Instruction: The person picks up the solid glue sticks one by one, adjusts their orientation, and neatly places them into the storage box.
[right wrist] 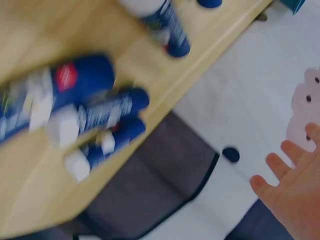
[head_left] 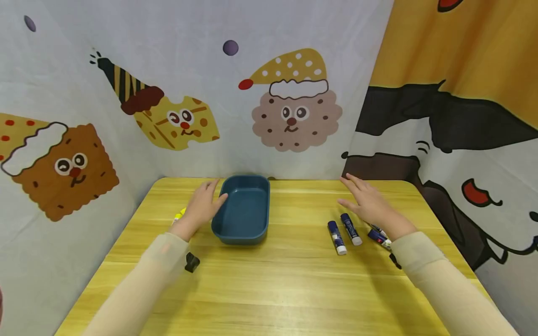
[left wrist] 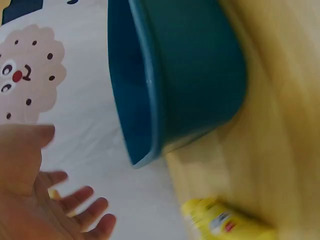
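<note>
My left hand (head_left: pixel 201 205) hovers beside a dark blue rectangular basin (head_left: pixel 244 214), fingers spread and holding nothing. In the left wrist view the palm and loose fingertips stand apart from the basin's rim. Below that hand lies a yellow item (left wrist: pixel 227 222) with a small printed label, mostly hidden by the forearm in the head view. My right hand (head_left: pixel 370 200) is held over the table's right side with fingers extended and nothing in them. Near it lie blue glue sticks with white ends, one on the left (head_left: pixel 337 238), another beside it (head_left: pixel 350 229), and more partly under the wrist.
The wooden table (head_left: pixel 286 294) reaches back to a cartoon-printed curtain (head_left: pixel 189 60). A small black object (head_left: pixel 192 262) shows beside the left sleeve, and another (head_left: pixel 395 260) by the right sleeve. In the right wrist view a larger blue tube (right wrist: pixel 90 80) lies near the glue sticks.
</note>
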The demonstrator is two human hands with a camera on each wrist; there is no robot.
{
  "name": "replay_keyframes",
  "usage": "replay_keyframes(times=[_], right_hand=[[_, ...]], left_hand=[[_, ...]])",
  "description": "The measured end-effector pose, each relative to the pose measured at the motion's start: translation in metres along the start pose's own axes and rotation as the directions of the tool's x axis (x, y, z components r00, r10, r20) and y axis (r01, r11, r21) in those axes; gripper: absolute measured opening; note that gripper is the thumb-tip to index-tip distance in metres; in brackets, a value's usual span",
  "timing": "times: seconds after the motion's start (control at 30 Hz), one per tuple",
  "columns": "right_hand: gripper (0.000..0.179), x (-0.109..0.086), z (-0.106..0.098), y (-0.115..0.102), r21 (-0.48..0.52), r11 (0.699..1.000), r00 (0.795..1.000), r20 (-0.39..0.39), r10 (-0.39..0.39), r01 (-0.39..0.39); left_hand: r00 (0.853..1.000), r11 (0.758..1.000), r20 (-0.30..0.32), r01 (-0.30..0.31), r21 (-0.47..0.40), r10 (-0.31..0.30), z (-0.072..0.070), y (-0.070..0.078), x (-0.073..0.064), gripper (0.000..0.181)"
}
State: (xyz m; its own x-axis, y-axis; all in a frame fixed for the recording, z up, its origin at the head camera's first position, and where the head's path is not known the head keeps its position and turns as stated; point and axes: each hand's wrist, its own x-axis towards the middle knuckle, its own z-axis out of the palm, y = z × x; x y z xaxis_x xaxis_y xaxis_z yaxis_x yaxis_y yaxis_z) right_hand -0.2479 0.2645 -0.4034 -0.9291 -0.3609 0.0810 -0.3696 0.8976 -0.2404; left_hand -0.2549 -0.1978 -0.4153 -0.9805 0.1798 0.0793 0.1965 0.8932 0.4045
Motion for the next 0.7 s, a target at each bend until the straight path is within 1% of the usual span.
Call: replay_keyframes(times=[0.03,0.07,0.1,0.17,0.23,0.3,0.4,0.43,0.5,0.57,0.67,0.7], right_hand=[[0.071,0.002,0.004,-0.003,0.023,1.0,1.0,-0.003,0.004,-0.004],[0.071,0.004,0.007,-0.007,0.054,0.998,1.0,-0.003,0.008,-0.008],[0.071,0.007,0.011,-0.01,0.092,0.996,1.0,-0.002,0.012,-0.012],[0.07,0.012,0.019,-0.017,0.179,0.984,1.0,0.01,0.018,-0.02],[0.07,0.017,0.028,-0.026,0.293,0.955,0.999,0.033,0.026,-0.035],[0.07,0.023,0.036,-0.035,0.389,0.92,0.998,0.05,0.028,-0.046],[0.07,0.033,0.049,-0.049,0.512,0.854,0.994,0.094,0.056,-0.097],[0.069,0.036,0.052,-0.055,0.544,0.831,0.992,0.108,0.065,-0.114],[0.068,0.043,0.06,-0.065,0.599,0.785,0.986,0.138,0.091,-0.156],[0.067,0.048,0.066,-0.077,0.667,0.716,0.977,0.181,0.113,-0.207],[0.063,0.056,0.074,-0.094,0.756,0.588,0.957,0.251,0.145,-0.287],[0.062,0.058,0.078,-0.099,0.779,0.545,0.951,0.27,0.153,-0.309]], left_hand=[[0.999,0.997,0.008,0.04,-0.071,-0.039,0.003,-0.002,-0.002,0.066],[0.997,0.988,0.019,0.079,-0.135,-0.077,0.005,-0.005,-0.004,0.065],[0.994,0.975,0.031,0.109,-0.195,-0.105,0.008,-0.007,-0.006,0.063],[0.985,0.938,0.069,0.173,-0.301,-0.159,0.013,-0.012,-0.01,0.061],[0.973,0.901,0.109,0.228,-0.368,-0.202,0.018,-0.016,-0.014,0.061],[0.964,0.878,0.134,0.266,-0.399,-0.231,0.022,-0.021,-0.016,0.059],[0.947,0.841,0.165,0.321,-0.435,-0.275,0.028,-0.025,-0.02,0.058],[0.942,0.825,0.17,0.334,-0.455,-0.288,0.03,-0.026,-0.021,0.057],[0.938,0.792,0.165,0.347,-0.502,-0.306,0.033,-0.028,-0.023,0.054],[0.937,0.751,0.155,0.345,-0.563,-0.314,0.035,-0.028,-0.025,0.051],[0.935,0.695,0.15,0.34,-0.634,-0.321,0.038,-0.028,-0.028,0.049],[0.935,0.68,0.153,0.34,-0.649,-0.321,0.038,-0.028,-0.029,0.048]])
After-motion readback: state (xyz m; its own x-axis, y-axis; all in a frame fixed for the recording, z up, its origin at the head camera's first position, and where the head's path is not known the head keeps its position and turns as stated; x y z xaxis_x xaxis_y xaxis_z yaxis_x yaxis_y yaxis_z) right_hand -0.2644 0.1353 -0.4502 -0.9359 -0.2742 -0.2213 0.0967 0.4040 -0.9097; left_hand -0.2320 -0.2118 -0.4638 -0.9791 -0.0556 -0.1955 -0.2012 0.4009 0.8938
